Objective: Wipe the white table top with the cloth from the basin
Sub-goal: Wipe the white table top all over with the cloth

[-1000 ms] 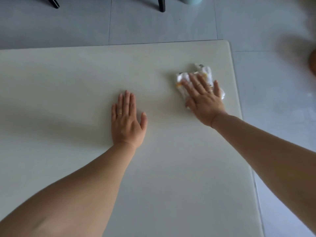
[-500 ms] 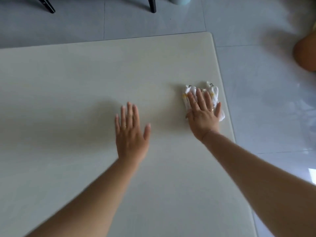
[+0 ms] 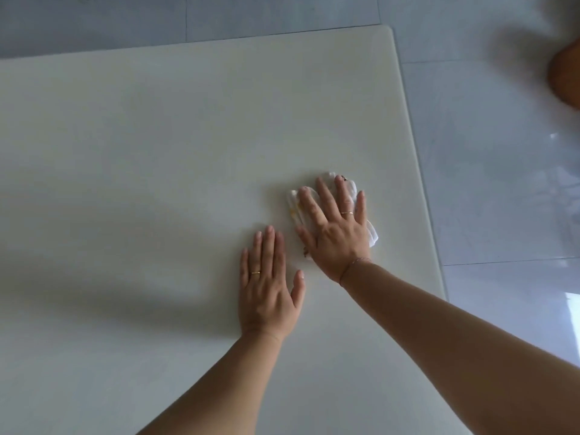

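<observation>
In the head view, the small crumpled white cloth with yellowish marks (image 3: pixel 372 236) lies on the smooth white tabletop (image 3: pixel 157 152) near its right edge. It is pinned under the right hand (image 3: pixel 335 233), whose fingers are straight and spread, pressing rather than gripping. The left hand (image 3: pixel 268 293) rests flat just beside it, fingers straight, holding nothing. The cloth looks light, soft and probably damp, so I'd expect it to slide easily under a flat palm pressed on the middle of the wad. No basin shows plainly. A rounded orange-brown thing (image 3: pixel 565 76) is cut off at the frame edge, its contents unseen.
</observation>
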Demonstrator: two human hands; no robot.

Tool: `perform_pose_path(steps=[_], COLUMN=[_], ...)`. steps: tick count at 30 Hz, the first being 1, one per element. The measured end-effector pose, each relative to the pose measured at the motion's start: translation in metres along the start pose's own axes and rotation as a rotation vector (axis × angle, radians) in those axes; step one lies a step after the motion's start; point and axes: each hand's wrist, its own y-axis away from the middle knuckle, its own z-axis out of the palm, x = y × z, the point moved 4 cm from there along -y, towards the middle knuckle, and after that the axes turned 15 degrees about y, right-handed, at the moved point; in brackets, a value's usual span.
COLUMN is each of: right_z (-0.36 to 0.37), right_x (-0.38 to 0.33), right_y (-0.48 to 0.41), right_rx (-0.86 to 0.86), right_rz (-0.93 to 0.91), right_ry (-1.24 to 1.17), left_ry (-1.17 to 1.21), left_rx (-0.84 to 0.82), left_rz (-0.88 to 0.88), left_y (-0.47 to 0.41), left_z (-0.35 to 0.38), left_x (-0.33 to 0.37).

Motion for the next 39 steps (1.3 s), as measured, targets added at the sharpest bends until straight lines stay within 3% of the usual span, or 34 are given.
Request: perform_pose_path(steps=[4, 7, 9, 10, 12, 14, 15, 16, 18, 20, 21, 24, 26, 27, 28, 30, 32, 33, 36, 39], right_z=[0.009, 0.014, 0.013, 0.012, 0.011, 0.014, 0.016, 0.017, 0.018, 0.02, 0.02, 0.026, 0.029, 0.031, 0.031, 0.03, 0.032, 0.033, 0.035, 0.039], right_x=[0.036, 0.066, 0.043, 0.023, -0.008, 0.006, 0.023, 0.042, 0.071, 0.057, 0.039, -0.015, -0.004, 0.01, 0.026, 0.051, 0.035, 0.015, -0.044, -0.024], right_y=[0.005, 0.008, 0.021, 0.031, 0.051, 0.06, 0.061, 0.06, 0.058, 0.067, 0.077, 0.116, 0.133, 0.135, 0.135, 0.135, 0.149, 0.161, 0.205, 0.223], right_rx=[0.044, 0.035, 0.032, 0.042, 0.071, 0.106, 0.116, 0.118, 0.077, 0.057, 0.06, 0.102, 0.127, 0.122, 0.116, 0.072, 0.031, 0.029, 0.06, 0.08], right_rz=[-0.021, 0.264, 0.384, 0.339, 0.068, -0.203, -0.241, -0.201, 0.063, 0.327, 0.364, 0.037, -0.216, -0.244, -0.186, 0.102, 0.355, 0.393, 0.11, -0.198], right_ry=[0.037, -0.037, -0.049, -0.049, -0.02, 0.057, 0.094, 0.099, -0.002, -0.093, -0.097, -0.049, 0.02, 0.049, 0.052, -0.047, -0.138, -0.134, -0.088, 0.018], left_ry=[0.002, -0.002, 0.005, 0.015, 0.03, 0.038, 0.047, 0.052, 0.055, 0.075, 0.081, 0.08, 0.078, 0.082, 0.089, 0.105, 0.125, 0.133, 0.163, 0.137], left_rx=[0.019, 0.037, 0.042, 0.045, 0.067, 0.088, 0.091, 0.096, 0.113, 0.137, 0.149, 0.162, 0.16, 0.153, 0.144, 0.124, 0.112, 0.126, 0.2, 0.117], left_rz=[0.017, 0.027, 0.025, 0.028, 0.037, 0.046, 0.052, 0.062, 0.069, 0.072, 0.078, 0.093, 0.094, 0.095, 0.097, 0.092, 0.056, 0.029, -0.035, 0.074], left_y=[0.0, -0.002, -0.001, -0.001, -0.002, -0.002, -0.001, 0.0, 0.0, 0.0, 0.0, 0.0, 0.0, 0.001, 0.002, 0.003, 0.005, 0.009, 0.039, 0.102], left_z=[0.0, 0.0, 0.0, -0.001, -0.003, -0.004, -0.005, -0.005, -0.006, -0.006, -0.006, -0.005, -0.005, -0.005, -0.004, -0.005, -0.006, -0.008, -0.012, 0.002], left_x=[-0.001, -0.001, -0.001, 0.0, 0.001, 0.002, 0.002, 0.002, 0.002, 0.002, 0.003, 0.003, 0.002, 0.001, 0.001, 0.002, -0.001, -0.003, -0.006, 0.001])
